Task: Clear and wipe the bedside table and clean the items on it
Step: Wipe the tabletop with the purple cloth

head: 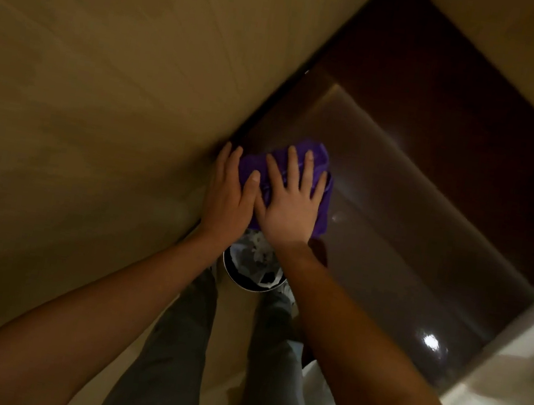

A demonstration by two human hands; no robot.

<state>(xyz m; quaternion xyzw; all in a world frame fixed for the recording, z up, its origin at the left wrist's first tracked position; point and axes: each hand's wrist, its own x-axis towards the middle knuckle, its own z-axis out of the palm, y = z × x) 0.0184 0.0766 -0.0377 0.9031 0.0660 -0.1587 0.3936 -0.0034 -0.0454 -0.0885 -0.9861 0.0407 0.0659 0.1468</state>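
Note:
A purple cloth (318, 159) lies on the near left corner of the dark glossy bedside table (414, 207). My right hand (290, 202) presses flat on the cloth with its fingers spread. My left hand (229, 193) lies beside it at the table's left edge, fingers straight, its thumb on the cloth. No other items show on the table top.
A round waste bin (253, 269) with crumpled paper in it stands on the floor just below the table's near corner, between my legs. A beige wall (104, 74) runs along the table's left side. White bedding (507, 394) lies at the right.

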